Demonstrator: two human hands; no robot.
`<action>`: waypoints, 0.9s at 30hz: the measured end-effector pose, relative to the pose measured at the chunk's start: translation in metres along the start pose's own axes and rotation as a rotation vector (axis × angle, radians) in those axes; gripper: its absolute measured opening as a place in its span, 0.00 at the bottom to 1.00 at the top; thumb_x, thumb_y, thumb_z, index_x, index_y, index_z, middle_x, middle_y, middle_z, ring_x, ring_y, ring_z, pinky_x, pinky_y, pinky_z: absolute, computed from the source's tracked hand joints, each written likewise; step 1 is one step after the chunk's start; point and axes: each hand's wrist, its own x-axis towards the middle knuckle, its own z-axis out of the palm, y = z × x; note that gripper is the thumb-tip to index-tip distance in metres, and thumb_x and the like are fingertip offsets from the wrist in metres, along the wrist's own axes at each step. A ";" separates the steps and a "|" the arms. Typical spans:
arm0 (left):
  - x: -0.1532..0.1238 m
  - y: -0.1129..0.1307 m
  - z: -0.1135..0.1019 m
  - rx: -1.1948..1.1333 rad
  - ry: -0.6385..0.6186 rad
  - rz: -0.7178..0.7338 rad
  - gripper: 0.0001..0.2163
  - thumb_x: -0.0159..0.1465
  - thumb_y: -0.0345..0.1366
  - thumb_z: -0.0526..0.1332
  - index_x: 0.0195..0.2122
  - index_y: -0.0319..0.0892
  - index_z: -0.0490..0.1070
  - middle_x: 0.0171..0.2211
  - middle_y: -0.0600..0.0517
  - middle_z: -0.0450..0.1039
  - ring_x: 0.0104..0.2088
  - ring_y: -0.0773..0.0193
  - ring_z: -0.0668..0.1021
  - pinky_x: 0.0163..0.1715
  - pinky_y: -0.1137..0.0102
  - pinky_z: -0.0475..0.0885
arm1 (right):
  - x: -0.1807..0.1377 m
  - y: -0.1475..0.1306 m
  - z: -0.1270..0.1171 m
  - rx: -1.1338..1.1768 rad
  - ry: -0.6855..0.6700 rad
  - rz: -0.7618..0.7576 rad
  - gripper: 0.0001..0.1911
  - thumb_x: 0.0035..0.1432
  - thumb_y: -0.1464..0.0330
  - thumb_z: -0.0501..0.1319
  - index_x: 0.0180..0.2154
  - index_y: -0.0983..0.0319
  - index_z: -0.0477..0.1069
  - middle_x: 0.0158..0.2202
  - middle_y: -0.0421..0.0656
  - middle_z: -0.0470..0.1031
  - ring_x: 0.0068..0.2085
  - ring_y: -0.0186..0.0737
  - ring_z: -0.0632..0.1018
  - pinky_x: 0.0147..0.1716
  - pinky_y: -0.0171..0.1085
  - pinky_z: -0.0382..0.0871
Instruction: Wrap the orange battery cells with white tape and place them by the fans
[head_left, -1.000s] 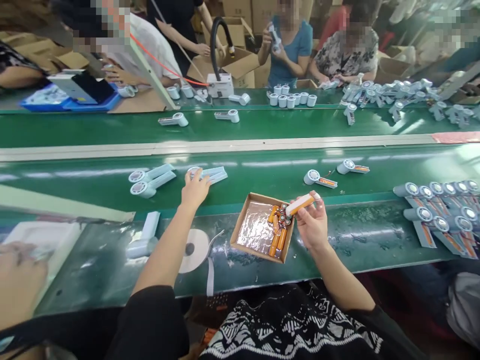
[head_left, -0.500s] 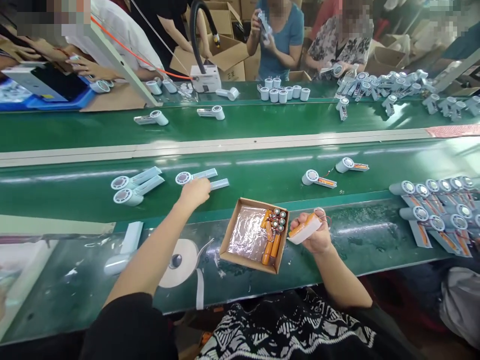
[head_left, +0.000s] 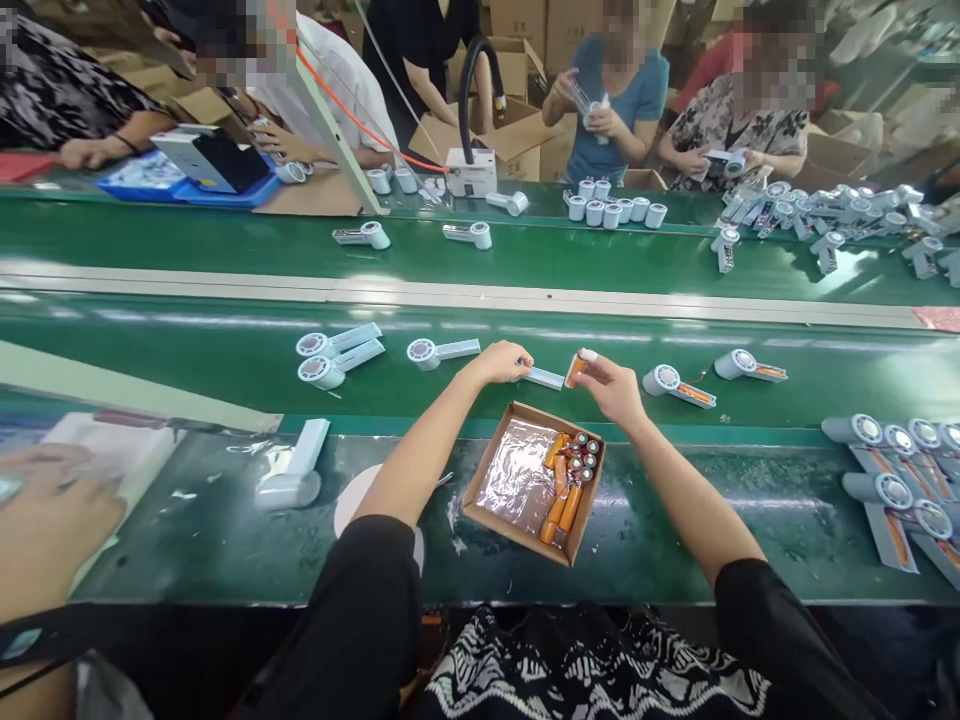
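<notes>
My left hand [head_left: 504,362] is closed around the head end of a pale blue handheld fan, whose open handle [head_left: 544,377] points right over the green belt. Pinched in my right hand [head_left: 616,390] is an orange battery [head_left: 574,370] with white tape on it, just off the end of that handle. Below both hands sits a cardboard box [head_left: 517,538] with plastic wrap inside and several orange batteries [head_left: 571,508] at its right side. Another fan [head_left: 424,352] lies left of my left hand. To the right rests a fan with a battery in its handle [head_left: 665,380].
A tape roll [head_left: 358,497] lies partly under my left forearm. Near it is a fan face down [head_left: 289,489]. Several battery-fitted fans [head_left: 892,490] crowd the right. Another person's hand [head_left: 60,510] is at the far left. Co-workers handle fans across the pale divider [head_left: 450,292].
My left hand has drawn the fan to the right along the belt. My right hand has carried the battery up from beside the box to the fan's handle. The view has shifted left.
</notes>
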 end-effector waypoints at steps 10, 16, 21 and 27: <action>0.005 0.014 0.008 -0.113 0.067 -0.073 0.11 0.71 0.39 0.59 0.49 0.48 0.79 0.48 0.49 0.83 0.48 0.53 0.82 0.47 0.67 0.72 | 0.028 0.006 0.015 -1.014 -0.367 -0.142 0.20 0.72 0.65 0.56 0.60 0.61 0.76 0.53 0.47 0.84 0.50 0.45 0.84 0.52 0.36 0.74; 0.013 0.025 0.017 -0.167 0.128 -0.098 0.11 0.73 0.37 0.56 0.49 0.45 0.78 0.49 0.44 0.83 0.50 0.51 0.82 0.50 0.64 0.72 | 0.034 -0.003 0.019 -1.262 -0.531 -0.120 0.21 0.74 0.63 0.55 0.63 0.55 0.73 0.55 0.49 0.82 0.52 0.51 0.83 0.50 0.41 0.74; 0.021 0.038 0.019 -0.217 0.179 -0.118 0.11 0.73 0.34 0.56 0.48 0.41 0.77 0.48 0.41 0.82 0.50 0.51 0.81 0.51 0.63 0.73 | 0.042 -0.013 0.041 -1.424 -0.654 -0.107 0.24 0.72 0.56 0.57 0.62 0.59 0.75 0.57 0.56 0.80 0.53 0.54 0.82 0.52 0.43 0.73; -0.024 0.050 0.006 -0.293 0.339 -0.154 0.13 0.69 0.32 0.61 0.54 0.39 0.76 0.57 0.41 0.78 0.57 0.54 0.79 0.59 0.65 0.71 | 0.053 -0.025 0.060 -1.510 -0.710 -0.090 0.23 0.71 0.57 0.58 0.53 0.65 0.81 0.52 0.60 0.82 0.52 0.56 0.82 0.54 0.46 0.73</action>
